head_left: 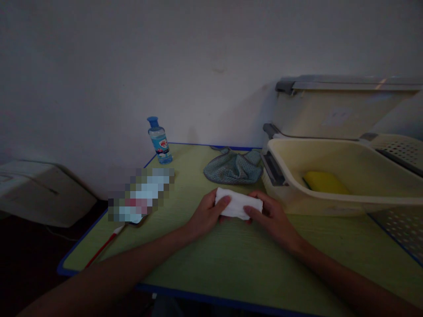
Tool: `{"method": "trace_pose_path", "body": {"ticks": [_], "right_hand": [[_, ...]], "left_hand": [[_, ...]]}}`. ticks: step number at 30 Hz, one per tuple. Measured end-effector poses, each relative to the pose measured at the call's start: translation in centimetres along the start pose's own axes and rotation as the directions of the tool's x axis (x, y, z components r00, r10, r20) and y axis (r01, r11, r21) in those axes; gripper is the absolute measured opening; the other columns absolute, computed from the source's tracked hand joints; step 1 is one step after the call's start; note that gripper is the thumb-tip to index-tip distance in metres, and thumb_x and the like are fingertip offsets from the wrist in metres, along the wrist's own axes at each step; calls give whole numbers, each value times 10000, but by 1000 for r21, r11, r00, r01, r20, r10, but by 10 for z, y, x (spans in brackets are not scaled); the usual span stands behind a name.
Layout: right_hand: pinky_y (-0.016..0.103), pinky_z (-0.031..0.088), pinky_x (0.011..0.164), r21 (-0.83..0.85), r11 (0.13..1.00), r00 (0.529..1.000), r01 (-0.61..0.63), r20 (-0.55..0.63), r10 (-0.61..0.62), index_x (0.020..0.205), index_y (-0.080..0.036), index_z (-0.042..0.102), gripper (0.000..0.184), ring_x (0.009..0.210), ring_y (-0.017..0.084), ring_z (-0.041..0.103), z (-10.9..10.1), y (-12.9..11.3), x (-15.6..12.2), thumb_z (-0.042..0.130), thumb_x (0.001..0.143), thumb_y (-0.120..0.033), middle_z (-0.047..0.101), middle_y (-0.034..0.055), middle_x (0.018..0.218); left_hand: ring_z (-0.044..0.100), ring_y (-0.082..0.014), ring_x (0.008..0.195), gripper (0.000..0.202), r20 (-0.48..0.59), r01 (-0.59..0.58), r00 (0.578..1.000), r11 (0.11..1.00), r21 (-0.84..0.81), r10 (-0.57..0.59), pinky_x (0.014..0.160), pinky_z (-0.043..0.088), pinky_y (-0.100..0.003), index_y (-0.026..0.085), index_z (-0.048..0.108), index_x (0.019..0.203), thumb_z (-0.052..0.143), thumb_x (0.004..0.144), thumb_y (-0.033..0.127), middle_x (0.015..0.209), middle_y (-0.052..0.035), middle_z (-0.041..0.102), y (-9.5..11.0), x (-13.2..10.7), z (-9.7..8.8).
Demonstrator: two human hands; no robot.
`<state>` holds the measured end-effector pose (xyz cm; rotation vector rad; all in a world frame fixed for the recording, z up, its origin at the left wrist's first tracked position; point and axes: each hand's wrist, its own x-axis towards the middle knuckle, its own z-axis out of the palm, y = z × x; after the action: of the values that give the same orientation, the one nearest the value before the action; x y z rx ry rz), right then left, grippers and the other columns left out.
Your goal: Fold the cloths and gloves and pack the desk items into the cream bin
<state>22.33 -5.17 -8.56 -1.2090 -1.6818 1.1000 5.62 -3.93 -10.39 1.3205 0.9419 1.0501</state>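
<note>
A folded white cloth lies on the green table, held at both ends. My left hand grips its left end with the thumb on top and the fingers curled under. My right hand pinches its right end in the same way. Both forearms reach in from the bottom of the view.
A cream plastic basin with a yellow sponge stands right of my hands, a lidded box behind it. A crumpled grey-green rag lies at the back, a small blue bottle by the wall, a blurred packet and a red-handled toothbrush at the left.
</note>
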Motion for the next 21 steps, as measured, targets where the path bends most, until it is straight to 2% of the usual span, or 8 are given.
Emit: {"method": "trace_pose_path", "body": {"ticks": [6,11,17,21], "right_hand": [[219,397,490,142,989,991,-45,128,27,777,-180,476,263,523,100,521,-1,0,-2,596,684,-396,518,-37,627],[201,368,471,189,975,961,-114,269,60,781,-171,473,305,540,98,523,-3,5,-1,634,680,-410,569,-17,649],[208,393,506,149,984,932,-95,361,35,802,-149,525,328,595,102,519,-3,7,0,643,680,-430,565,2,696],[227,422,521,132,983,904,-131,423,64,875,-142,525,382,577,104,530,-1,3,-2,607,706,-474,589,20,741]], "left_hand": [[394,-68,413,436,18,-25,1000,998,62,24,368,294,-182,144,496,718,506,722,580,501,51,432,-2,-4,-1],[386,-66,412,399,40,-31,999,998,54,29,366,289,-179,143,501,707,535,710,540,513,49,436,1,-3,-2],[445,-83,504,371,-39,-7,999,1000,10,8,441,348,-184,144,506,723,643,624,474,585,38,476,7,-3,-1],[434,-76,478,391,3,-25,1000,1000,-10,25,426,333,-179,150,486,726,592,671,522,566,44,470,4,-4,-2]]}}
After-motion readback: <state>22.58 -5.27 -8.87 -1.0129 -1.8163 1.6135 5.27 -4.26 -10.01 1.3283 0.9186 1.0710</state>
